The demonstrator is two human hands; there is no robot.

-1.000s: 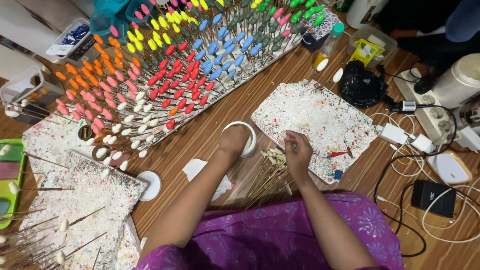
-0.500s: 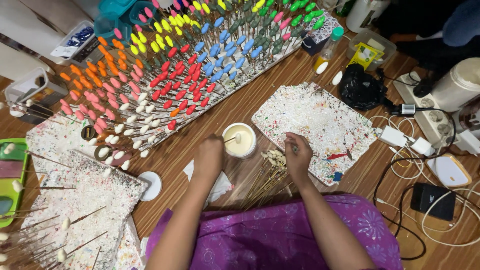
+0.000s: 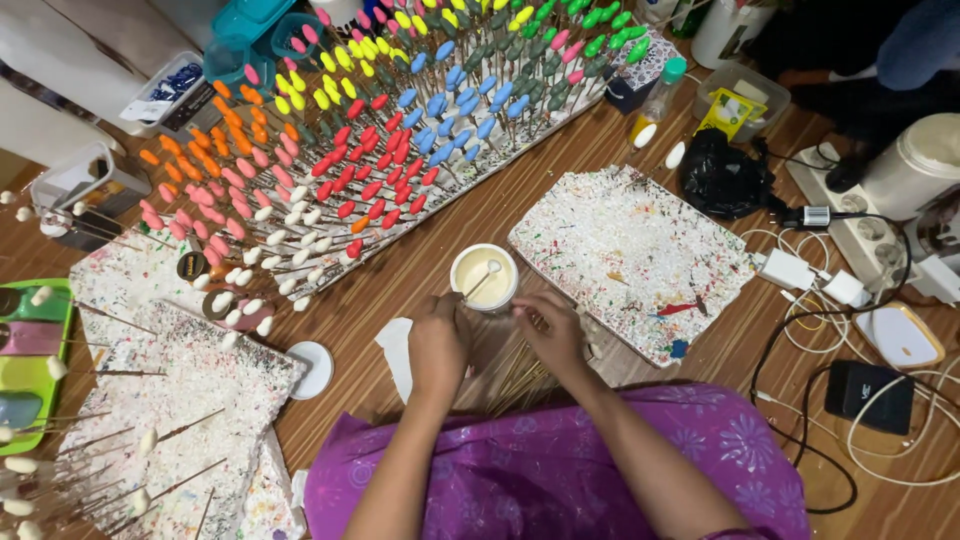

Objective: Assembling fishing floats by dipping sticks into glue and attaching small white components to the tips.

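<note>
A small white cup (image 3: 484,292) of cream paint stands on the wooden floor in front of me. A thin stick with a white bulb tip (image 3: 491,268) leans in the cup. My left hand (image 3: 438,348) is closed on the lower end of that stick, just left of the cup. My right hand (image 3: 550,330) has curled fingers at the cup's right side, lying over a bundle of bare wooden sticks (image 3: 520,380). Whether it grips one is hidden.
A long rack (image 3: 400,150) of sticks with coloured tips runs diagonally behind the cup. Paint-speckled boards lie at the right (image 3: 630,250) and left (image 3: 180,400). A white lid (image 3: 313,368), a green tray (image 3: 30,370), a black bag (image 3: 722,175), a power strip with cables (image 3: 860,240) surround me.
My left hand has come off the top of the cup and drawn back toward me, leaving the cup uncovered with the stick leaning in it. The right hand has barely moved.
</note>
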